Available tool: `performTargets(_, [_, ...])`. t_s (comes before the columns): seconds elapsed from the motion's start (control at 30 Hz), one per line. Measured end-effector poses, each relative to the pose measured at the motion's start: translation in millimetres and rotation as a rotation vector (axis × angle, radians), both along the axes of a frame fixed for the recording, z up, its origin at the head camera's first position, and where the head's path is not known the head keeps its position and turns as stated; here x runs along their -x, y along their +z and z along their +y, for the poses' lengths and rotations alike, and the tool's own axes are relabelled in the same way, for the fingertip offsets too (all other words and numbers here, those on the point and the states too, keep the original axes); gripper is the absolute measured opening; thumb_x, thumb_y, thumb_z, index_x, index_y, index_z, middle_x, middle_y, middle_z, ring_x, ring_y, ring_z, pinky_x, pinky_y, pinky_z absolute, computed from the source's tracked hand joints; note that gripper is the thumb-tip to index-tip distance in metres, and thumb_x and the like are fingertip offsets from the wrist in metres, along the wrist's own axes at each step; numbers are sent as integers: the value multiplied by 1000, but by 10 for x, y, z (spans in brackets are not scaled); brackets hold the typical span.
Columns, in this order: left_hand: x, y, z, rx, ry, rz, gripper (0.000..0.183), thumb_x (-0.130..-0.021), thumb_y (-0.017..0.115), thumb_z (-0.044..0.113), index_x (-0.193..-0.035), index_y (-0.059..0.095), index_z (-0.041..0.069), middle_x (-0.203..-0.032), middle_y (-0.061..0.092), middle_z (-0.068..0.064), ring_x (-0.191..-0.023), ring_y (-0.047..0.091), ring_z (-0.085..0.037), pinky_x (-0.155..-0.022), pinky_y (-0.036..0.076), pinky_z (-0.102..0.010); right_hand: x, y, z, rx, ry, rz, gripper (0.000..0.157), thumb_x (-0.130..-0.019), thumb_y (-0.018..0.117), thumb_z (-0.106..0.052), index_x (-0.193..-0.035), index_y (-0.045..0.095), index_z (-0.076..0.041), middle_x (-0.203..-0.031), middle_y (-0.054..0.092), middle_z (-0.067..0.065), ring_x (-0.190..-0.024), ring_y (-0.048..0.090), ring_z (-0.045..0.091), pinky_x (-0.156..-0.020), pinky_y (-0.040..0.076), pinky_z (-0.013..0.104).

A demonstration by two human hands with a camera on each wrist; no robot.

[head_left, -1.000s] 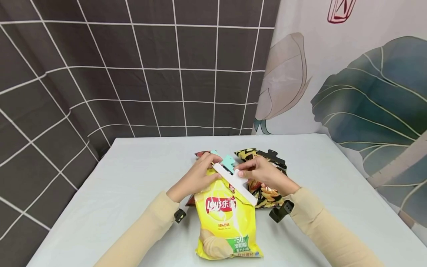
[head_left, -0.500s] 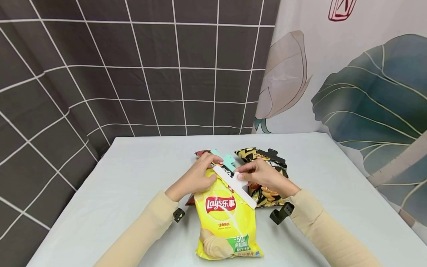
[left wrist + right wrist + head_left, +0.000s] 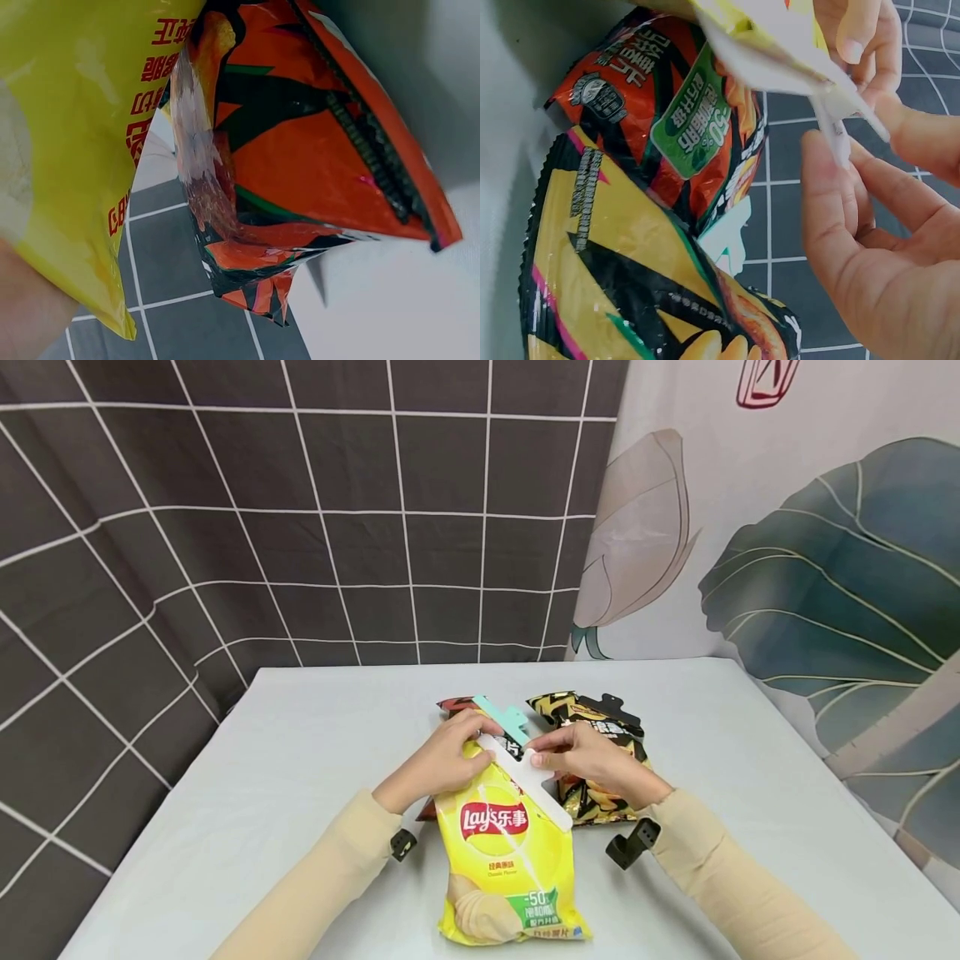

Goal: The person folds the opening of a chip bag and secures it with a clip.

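A yellow Lay's potato chip bag (image 3: 502,868) faces up in the head view. My left hand (image 3: 442,760) grips its upper left corner, thumb on the front. Across the bag's top, slanting down to the right, lies a white bag clip (image 3: 528,783). My right hand (image 3: 592,762) pinches the clip's handle between thumb and fingers. In the right wrist view, the thumb and fingers of the right hand (image 3: 900,247) are on both handle tabs of the white clip (image 3: 780,71). The left wrist view shows the yellow bag (image 3: 82,112) close up.
Behind the yellow bag lies a red chip bag (image 3: 292,165) with a mint green clip (image 3: 512,718), mostly covered in the head view. To its right is a black and gold chip bag (image 3: 600,797) with a black clip (image 3: 611,710). All are on a white table (image 3: 315,735).
The white clip has shifted slightly left and down with my right hand, and the yellow flap seen along its lower edge is now covered. My left hand keeps hold of the bag's corner.
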State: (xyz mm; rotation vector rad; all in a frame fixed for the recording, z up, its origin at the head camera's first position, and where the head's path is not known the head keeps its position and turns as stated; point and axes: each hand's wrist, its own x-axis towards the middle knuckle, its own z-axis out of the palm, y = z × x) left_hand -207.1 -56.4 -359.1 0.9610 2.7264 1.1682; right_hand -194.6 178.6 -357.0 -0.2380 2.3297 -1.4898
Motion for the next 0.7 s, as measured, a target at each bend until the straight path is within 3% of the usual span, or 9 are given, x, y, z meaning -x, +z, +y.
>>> performTargets(0.3, [1,-34,-9,-20,-9,-1,24,-90,61,13,-113,65,10,-115,57,-2,-102,52,-19,-92,47,-39,-26,-58,32,-10,31,-2,42,-94,62,-21,-127,59,4,-115,65,15,-89,64,16,-83,56,39])
performTargets(0.53, [-8,-67,-43,-28,7,-34,35,-91,59,12,-126,60,15,-127,58,-1,-112,54,-22,-97,48,-40,-76,-100,50,119,61,-60,46,-97,57,-20,-131,50,9,-118,62,21,-92,66,20,-81,57,37])
performTargets(0.7, [-42,-77,-61,-37,49,-88,38,-91,59,13,-129,59,16,-132,56,-2,-116,53,-24,-95,48,-38,-138,-127,62,154,97,-113,46,-100,50,-29,-133,44,2,-115,63,17,-89,68,23,-76,58,38])
